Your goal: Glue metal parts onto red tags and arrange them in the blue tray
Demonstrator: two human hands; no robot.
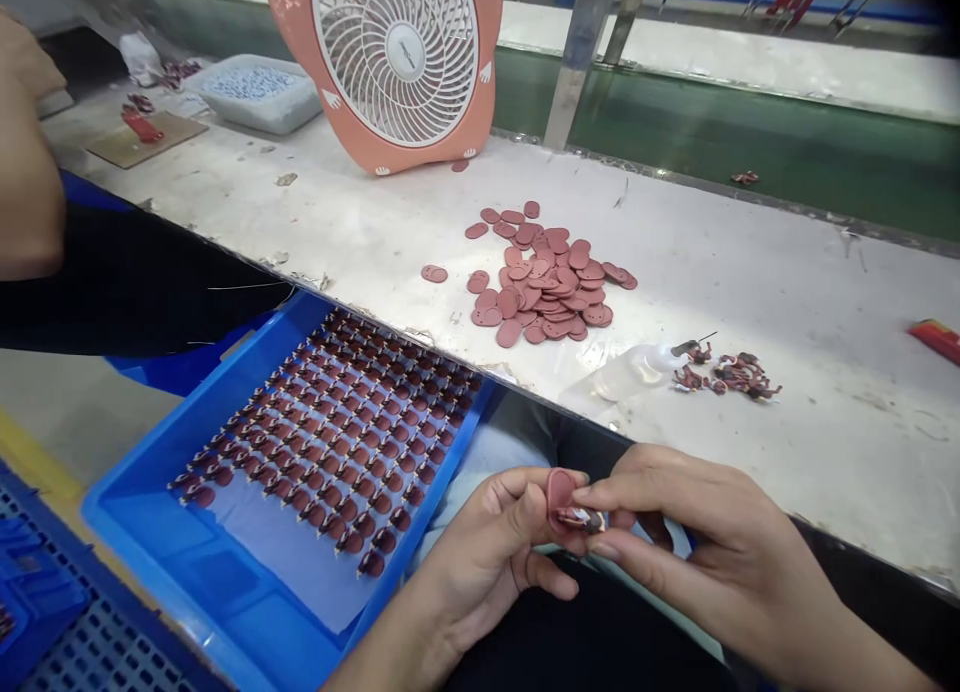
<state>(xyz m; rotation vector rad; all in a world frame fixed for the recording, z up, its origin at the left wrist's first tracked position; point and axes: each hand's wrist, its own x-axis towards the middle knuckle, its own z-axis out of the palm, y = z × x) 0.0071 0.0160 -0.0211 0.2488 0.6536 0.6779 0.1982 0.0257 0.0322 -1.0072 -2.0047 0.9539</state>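
Observation:
Between finger and thumb, my left hand point(487, 542) grips a reddish-brown oval disc point(559, 490) tilted up on edge. A small painted figurine point(589, 519) lies against the disc's lower part, pinched by my right hand point(690, 537). Both hands meet just off the table's front edge, over my lap. Further back on the table is a loose heap of similar oval discs point(551, 282). Right of it, a clear squeeze bottle point(637, 372) with a thin needle tip lies on its side, touching or close to a small pile of figurines point(739, 375).
Left of my hands, a blue crate point(247, 562) holds rows of discs with figurines on white paper. An orange fan point(405, 62) stands at the table's back, beside a tub of small pieces point(262, 97). Another person's arm point(30, 172) is at far left.

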